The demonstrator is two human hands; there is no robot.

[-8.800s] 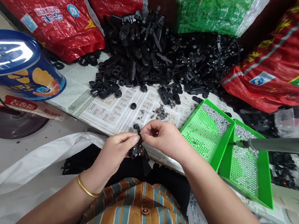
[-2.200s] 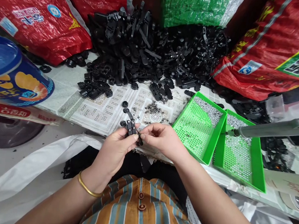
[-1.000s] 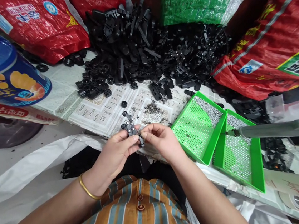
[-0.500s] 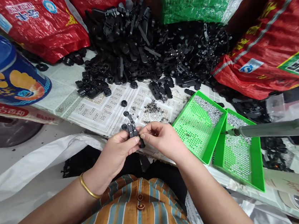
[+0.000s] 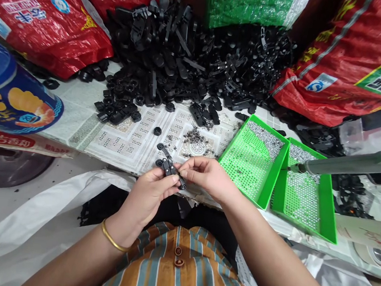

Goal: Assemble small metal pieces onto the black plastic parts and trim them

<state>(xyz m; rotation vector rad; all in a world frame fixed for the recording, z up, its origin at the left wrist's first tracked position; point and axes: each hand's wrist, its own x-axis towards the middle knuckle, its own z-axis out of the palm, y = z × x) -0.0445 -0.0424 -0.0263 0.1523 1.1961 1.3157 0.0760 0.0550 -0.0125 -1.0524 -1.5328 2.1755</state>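
My left hand (image 5: 152,191) is closed around a black plastic part (image 5: 168,165) with jointed arms, round ends and small silvery screws, just off the table's front edge. The fingers of my right hand (image 5: 204,174) are pinched together at the right side of that part. Whatever lies between those fingertips is too small or hidden to name. Beyond the held part, a small black round cap (image 5: 157,131) lies on the patterned table (image 5: 125,142). Tiny dark screws (image 5: 194,135) are scattered in a small heap near it.
A large heap of black plastic parts (image 5: 166,57) fills the back. To the right, two green perforated trays (image 5: 268,188) hold silvery screws, with a metal rod tool (image 5: 346,161) over one. A blue tub (image 5: 20,91) stands left. Red sacks (image 5: 46,16) and a green sack (image 5: 247,7) stand behind.
The view has shifted very slightly. Both hands stay at the black part, and the part has turned a little in the fingers, its lower round end now showing more.
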